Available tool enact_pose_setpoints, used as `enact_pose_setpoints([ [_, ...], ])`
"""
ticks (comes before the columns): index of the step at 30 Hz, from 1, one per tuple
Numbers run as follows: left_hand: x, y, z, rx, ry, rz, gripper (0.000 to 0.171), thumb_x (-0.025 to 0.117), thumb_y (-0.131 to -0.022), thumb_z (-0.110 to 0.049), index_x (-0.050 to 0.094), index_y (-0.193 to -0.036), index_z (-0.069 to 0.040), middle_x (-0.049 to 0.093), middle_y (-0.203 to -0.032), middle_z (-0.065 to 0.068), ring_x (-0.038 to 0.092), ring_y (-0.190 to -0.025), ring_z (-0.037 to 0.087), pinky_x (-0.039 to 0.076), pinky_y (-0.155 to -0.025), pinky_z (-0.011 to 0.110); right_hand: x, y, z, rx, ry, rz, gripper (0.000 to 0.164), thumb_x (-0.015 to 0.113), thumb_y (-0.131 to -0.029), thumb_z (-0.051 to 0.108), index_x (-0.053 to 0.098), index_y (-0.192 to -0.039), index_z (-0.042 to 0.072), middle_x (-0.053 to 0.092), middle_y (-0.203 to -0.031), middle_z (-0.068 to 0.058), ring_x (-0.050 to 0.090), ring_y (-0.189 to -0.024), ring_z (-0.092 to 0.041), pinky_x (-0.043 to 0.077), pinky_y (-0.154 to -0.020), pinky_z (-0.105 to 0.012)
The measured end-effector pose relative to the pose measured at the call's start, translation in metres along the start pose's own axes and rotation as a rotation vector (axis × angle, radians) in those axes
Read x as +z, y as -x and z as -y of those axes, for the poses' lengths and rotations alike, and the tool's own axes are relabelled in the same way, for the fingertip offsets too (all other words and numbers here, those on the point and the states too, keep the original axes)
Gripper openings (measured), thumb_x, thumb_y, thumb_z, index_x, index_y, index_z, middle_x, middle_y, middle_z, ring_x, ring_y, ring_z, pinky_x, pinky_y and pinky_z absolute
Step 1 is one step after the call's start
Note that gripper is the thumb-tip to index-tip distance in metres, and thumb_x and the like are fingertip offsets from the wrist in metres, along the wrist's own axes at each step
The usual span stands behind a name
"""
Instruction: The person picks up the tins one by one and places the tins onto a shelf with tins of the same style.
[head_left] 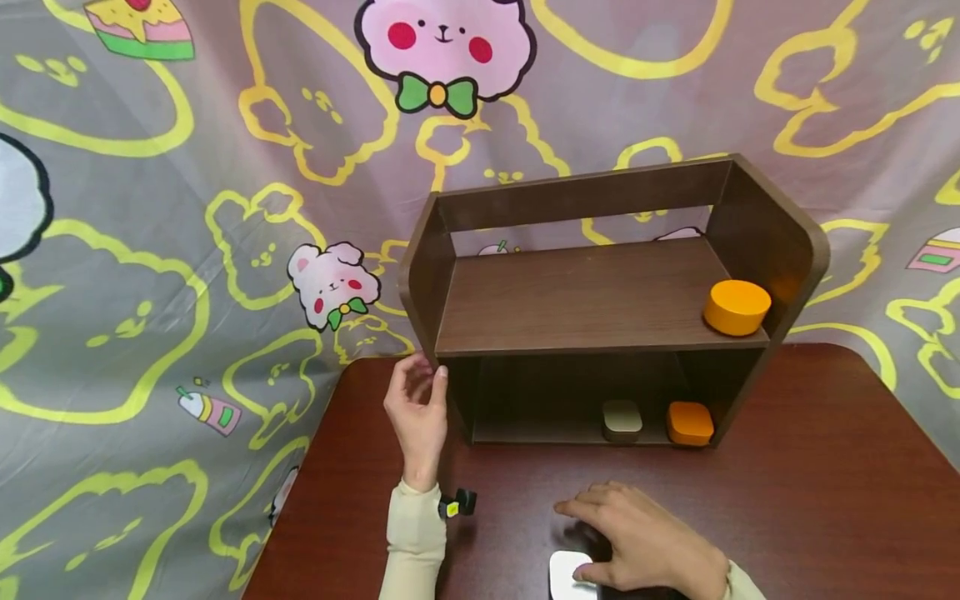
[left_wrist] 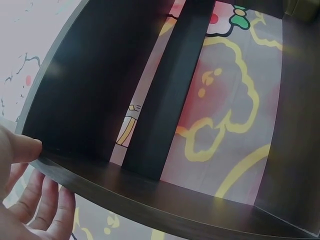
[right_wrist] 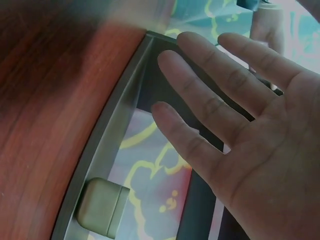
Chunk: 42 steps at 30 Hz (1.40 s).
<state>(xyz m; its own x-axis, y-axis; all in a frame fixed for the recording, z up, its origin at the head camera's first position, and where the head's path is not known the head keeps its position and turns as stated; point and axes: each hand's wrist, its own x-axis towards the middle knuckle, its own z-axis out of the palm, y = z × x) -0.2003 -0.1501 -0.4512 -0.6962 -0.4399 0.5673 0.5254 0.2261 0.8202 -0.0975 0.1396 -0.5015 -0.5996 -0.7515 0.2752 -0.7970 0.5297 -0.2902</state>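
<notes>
Left hand grips the left panel of the brown shelf, thumb inside, fingers outside. Right hand, fingers spread, is before the shelf, thumb over a white box; contact cannot be told. Shelf's lower tier: olive box, square orange box, wide gap to left panel. Upper tier: round orange box, front right edge.

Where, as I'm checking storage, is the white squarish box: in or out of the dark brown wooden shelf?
Out: the head view shows the white box at the right hand, in front of the shelf.
</notes>
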Motion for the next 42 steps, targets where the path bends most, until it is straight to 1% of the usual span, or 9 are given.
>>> enact_pose_setpoints([
  [7, 0.002, -0.001, -0.002, -0.002, 0.015, -0.001, 0.026, 0.076, -0.09, 0.001, 0.066, -0.114, 0.008, 0.066, -0.106, 0.018, 0.064, -0.094, 0.012, 0.058, -0.083, 0.016, 0.005, -0.004, 0.003, 0.022, -0.059, 0.101, 0.059, 0.084, -0.08, 0.054, 0.071, -0.128, 0.021, 0.075, -0.116, 0.01, 0.066, -0.099, -0.002, 0.059, -0.083, -0.033],
  [13, 0.0, 0.001, 0.0, 0.002, 0.008, 0.006, 0.026, 0.077, -0.091, 0.0, 0.066, -0.114, 0.007, 0.066, -0.105, 0.018, 0.065, -0.094, 0.011, 0.058, -0.083, 0.016, 0.007, -0.003, 0.004, 0.064, -0.116, 0.185, 0.066, 0.082, -0.079, 0.063, 0.069, -0.131, 0.024, 0.074, -0.121, 0.011, 0.065, -0.1, -0.002, 0.058, -0.084, -0.035],
  [17, 0.0, 0.002, 0.0, 0.006, 0.014, 0.007, 0.027, 0.077, -0.091, -0.001, 0.066, -0.114, 0.007, 0.065, -0.105, 0.017, 0.065, -0.094, 0.011, 0.059, -0.084, 0.016, 0.01, -0.002, 0.005, 0.073, -0.144, 0.197, 0.07, 0.08, -0.078, 0.069, 0.069, -0.131, 0.025, 0.075, -0.121, 0.011, 0.065, -0.099, -0.001, 0.058, -0.084, -0.034],
  [24, 0.0, 0.002, 0.0, -0.006, 0.026, -0.003, 0.026, 0.077, -0.09, 0.001, 0.066, -0.114, 0.007, 0.065, -0.104, 0.012, 0.065, -0.094, 0.011, 0.058, -0.084, 0.017, 0.012, -0.001, 0.003, 0.069, -0.138, 0.195, 0.061, 0.092, -0.072, 0.044, 0.07, -0.126, 0.025, 0.074, -0.117, 0.014, 0.064, -0.095, 0.001, 0.057, -0.08, -0.032],
  [26, 0.001, 0.002, 0.0, -0.01, 0.03, -0.006, 0.026, 0.076, -0.09, 0.002, 0.066, -0.113, 0.007, 0.065, -0.104, 0.011, 0.065, -0.094, 0.011, 0.058, -0.083, 0.017, 0.013, -0.001, 0.004, 0.061, -0.135, 0.186, 0.06, 0.093, -0.071, 0.043, 0.07, -0.123, 0.025, 0.074, -0.115, 0.016, 0.064, -0.094, 0.002, 0.057, -0.078, -0.031],
  [32, 0.0, 0.001, 0.0, -0.005, 0.029, -0.005, 0.025, 0.076, -0.091, 0.002, 0.066, -0.113, 0.008, 0.064, -0.103, 0.009, 0.065, -0.093, 0.011, 0.058, -0.084, 0.017, 0.015, -0.001, 0.005, 0.009, -0.2, 0.162, 0.05, 0.078, -0.08, 0.069, 0.068, -0.113, 0.032, 0.067, -0.099, 0.026, 0.055, -0.081, 0.009, 0.048, -0.069, -0.019],
  [34, -0.001, 0.001, 0.0, -0.006, 0.029, -0.005, 0.026, 0.077, -0.09, 0.002, 0.065, -0.113, 0.008, 0.064, -0.104, 0.009, 0.065, -0.093, 0.011, 0.058, -0.084, 0.017, 0.015, -0.001, 0.005, 0.011, -0.211, 0.168, 0.051, 0.076, -0.08, 0.071, 0.068, -0.112, 0.033, 0.066, -0.098, 0.027, 0.053, -0.081, 0.01, 0.047, -0.069, -0.019],
  [40, -0.001, 0.002, -0.001, -0.007, 0.017, 0.009, 0.027, 0.076, -0.091, 0.001, 0.065, -0.114, 0.008, 0.065, -0.105, 0.012, 0.065, -0.094, 0.011, 0.059, -0.084, 0.016, 0.016, 0.0, 0.005, 0.047, -0.178, 0.188, 0.048, 0.091, -0.073, 0.041, 0.069, -0.114, 0.031, 0.068, -0.102, 0.026, 0.056, -0.086, 0.008, 0.05, -0.072, -0.023],
  [42, -0.001, 0.002, -0.001, -0.004, 0.016, 0.007, 0.027, 0.076, -0.091, 0.001, 0.065, -0.114, 0.009, 0.065, -0.105, 0.013, 0.065, -0.094, 0.011, 0.059, -0.084, 0.017, 0.017, 0.0, 0.004, 0.049, -0.179, 0.189, 0.048, 0.092, -0.073, 0.038, 0.069, -0.114, 0.031, 0.068, -0.103, 0.025, 0.056, -0.086, 0.008, 0.05, -0.072, -0.022],
])
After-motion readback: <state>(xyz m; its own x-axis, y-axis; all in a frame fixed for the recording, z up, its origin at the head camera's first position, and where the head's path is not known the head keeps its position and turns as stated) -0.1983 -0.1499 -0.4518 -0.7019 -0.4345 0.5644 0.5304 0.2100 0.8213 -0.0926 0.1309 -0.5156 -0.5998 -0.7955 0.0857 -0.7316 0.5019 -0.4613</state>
